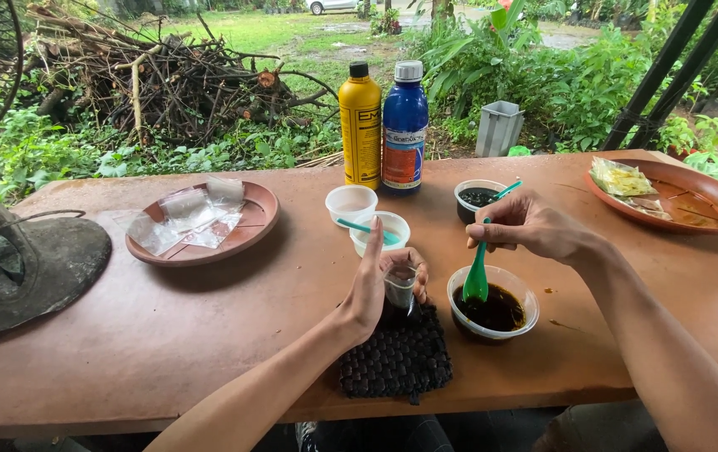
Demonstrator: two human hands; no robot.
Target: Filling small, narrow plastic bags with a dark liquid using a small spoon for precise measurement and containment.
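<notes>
Left hand (376, 289): fingers pinch bag (399, 289) | right hand (526, 228): fingers grip spoon (476, 280), tip in cup (493, 311) | risk: drips missing bag.

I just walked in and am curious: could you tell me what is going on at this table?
A person's right hand dips a green spoon into a cup of dark liquid. The left hand holds a small clear bag upright over a black woven mat. Two bottles, yellow and blue, stand behind.
</notes>
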